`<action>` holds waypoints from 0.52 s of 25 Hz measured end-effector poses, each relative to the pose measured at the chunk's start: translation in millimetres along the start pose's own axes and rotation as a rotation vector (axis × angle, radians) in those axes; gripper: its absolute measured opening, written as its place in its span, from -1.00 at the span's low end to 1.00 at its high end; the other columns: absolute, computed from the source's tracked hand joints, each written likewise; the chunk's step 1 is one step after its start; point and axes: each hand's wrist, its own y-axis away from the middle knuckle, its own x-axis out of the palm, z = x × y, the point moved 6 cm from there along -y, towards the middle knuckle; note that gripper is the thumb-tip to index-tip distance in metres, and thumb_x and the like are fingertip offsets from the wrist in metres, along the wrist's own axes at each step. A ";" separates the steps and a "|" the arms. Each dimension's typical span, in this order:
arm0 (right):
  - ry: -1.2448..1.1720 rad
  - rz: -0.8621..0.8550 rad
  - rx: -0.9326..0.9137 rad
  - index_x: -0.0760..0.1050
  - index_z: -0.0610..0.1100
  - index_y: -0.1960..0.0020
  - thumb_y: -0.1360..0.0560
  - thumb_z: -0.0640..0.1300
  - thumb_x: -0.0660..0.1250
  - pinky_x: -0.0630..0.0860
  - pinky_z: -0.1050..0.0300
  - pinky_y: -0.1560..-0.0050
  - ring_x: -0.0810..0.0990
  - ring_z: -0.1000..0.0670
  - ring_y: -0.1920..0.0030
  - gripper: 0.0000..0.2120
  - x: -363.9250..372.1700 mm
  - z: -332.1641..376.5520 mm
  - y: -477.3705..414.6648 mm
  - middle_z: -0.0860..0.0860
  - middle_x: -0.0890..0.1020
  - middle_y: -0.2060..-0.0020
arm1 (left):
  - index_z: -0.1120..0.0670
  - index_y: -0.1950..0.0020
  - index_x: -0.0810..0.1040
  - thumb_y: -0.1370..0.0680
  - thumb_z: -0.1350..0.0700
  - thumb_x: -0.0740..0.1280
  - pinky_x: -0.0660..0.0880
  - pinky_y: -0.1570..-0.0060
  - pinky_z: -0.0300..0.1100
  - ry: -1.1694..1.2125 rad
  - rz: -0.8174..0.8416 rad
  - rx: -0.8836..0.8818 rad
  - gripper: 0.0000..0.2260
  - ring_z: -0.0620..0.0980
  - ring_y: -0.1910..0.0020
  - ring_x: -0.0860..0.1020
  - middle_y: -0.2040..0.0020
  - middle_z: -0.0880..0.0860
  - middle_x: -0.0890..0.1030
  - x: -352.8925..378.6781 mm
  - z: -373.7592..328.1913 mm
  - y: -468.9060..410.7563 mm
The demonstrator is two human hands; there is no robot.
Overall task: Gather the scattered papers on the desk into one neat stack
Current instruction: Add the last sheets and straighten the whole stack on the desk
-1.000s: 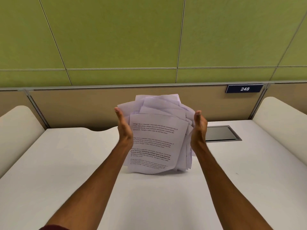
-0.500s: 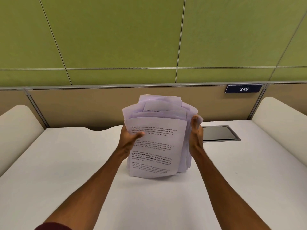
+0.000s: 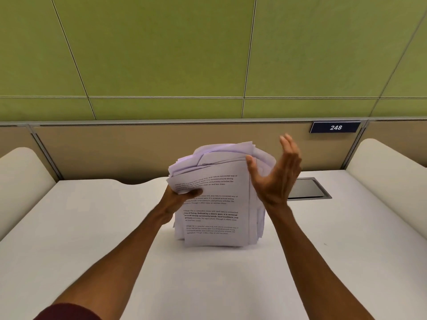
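Note:
An uneven bundle of printed white papers [image 3: 212, 204] stands upright on its lower edge on the white desk [image 3: 92, 227], its top sheets fanned and curling. My left hand [image 3: 178, 199] grips the bundle at its left edge, thumb across the front sheet. To the right of the bundle my right hand [image 3: 275, 174] is raised with fingers spread and straight, palm facing the sheets and holding nothing; the thumb lies near the upper right corner of the front sheet.
A dark cable hatch [image 3: 307, 189] is set into the desk behind my right hand. Beige divider panels [image 3: 20, 181] flank both sides, a tan partition with a "248" plate [image 3: 335, 127] runs along the back, green wall above.
My right hand has let go of the right edge of the bundle and lifted away, fingers spread. My left hand keeps its grip, and the top of the bundle has slumped to the left.

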 end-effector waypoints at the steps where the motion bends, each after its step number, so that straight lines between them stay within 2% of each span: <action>1: 0.113 -0.041 -0.210 0.35 -0.19 -0.40 -0.46 0.30 0.28 0.36 -0.17 -0.33 0.40 -0.15 -0.39 -0.29 1.0 21.5 -6.8 -0.15 0.46 -0.37 | -0.01 -0.06 0.62 -0.19 0.00 0.59 0.61 0.13 -0.16 -0.006 0.013 0.002 -0.54 -0.04 0.04 0.66 0.03 0.00 0.71 0.3 -0.8 -1.3; 3: 0.209 0.013 -0.431 0.34 -0.12 -0.46 -0.49 0.27 0.25 0.22 -0.22 -0.44 0.31 -0.12 -0.49 -0.32 12.6 56.8 -12.1 -0.11 0.39 -0.46 | 0.00 -0.07 0.61 -0.21 0.05 0.59 0.60 0.12 -0.15 -0.010 0.039 0.001 -0.55 -0.03 0.03 0.66 0.02 0.00 0.71 -0.1 -1.7 -3.5; 5: 0.231 0.222 -0.516 0.29 -0.09 -0.52 -0.52 0.33 0.15 0.10 -0.24 -0.50 0.24 -0.09 -0.53 -0.28 31.9 80.5 -3.8 -0.09 0.34 -0.50 | 0.01 -0.10 0.60 -0.18 0.06 0.60 0.61 0.09 -0.13 0.008 0.071 -0.004 -0.49 0.00 0.01 0.66 -0.02 0.05 0.70 -1.0 -0.5 -3.5; 8: 0.351 0.602 -0.431 0.31 -0.05 -0.48 -0.50 0.42 -0.01 -0.02 -0.22 -0.54 0.36 -0.08 -0.44 -0.25 61.8 84.8 17.2 -0.05 0.48 -0.37 | 0.02 -0.12 0.59 -0.19 0.18 0.60 0.61 0.11 -0.11 0.025 0.122 0.000 -0.47 0.06 -0.01 0.66 -0.04 0.11 0.69 -2.9 1.1 -3.1; 10: 0.349 0.638 -0.365 0.37 -0.04 -0.41 -0.50 0.42 -0.04 0.00 -0.23 -0.53 0.38 -0.10 -0.40 -0.28 68.8 83.2 21.0 -0.08 0.51 -0.32 | 0.01 -0.10 0.59 -0.20 0.24 0.58 0.61 0.13 -0.11 0.030 0.145 -0.003 -0.50 0.09 0.00 0.66 -0.02 0.11 0.69 -3.1 0.8 -3.3; 12: 0.356 0.620 -0.420 0.33 -0.03 -0.46 -0.51 0.39 -0.03 0.04 -0.23 -0.52 0.38 -0.13 -0.41 -0.30 73.6 88.0 27.0 -0.11 0.47 -0.36 | 0.01 -0.06 0.60 -0.20 0.21 0.57 0.61 0.13 -0.09 0.033 0.154 -0.002 -0.54 0.09 0.03 0.66 0.02 0.10 0.70 -2.9 1.0 -3.3; 13: 0.359 0.667 -0.446 0.29 -0.02 -0.48 -0.52 0.39 0.00 0.05 -0.22 -0.51 0.40 -0.13 -0.38 -0.30 76.9 89.8 31.4 -0.11 0.48 -0.35 | 0.01 -0.06 0.59 -0.21 0.21 0.56 0.61 0.11 -0.07 0.037 0.152 0.002 -0.56 0.08 0.04 0.66 0.04 0.09 0.70 -3.3 1.1 -3.3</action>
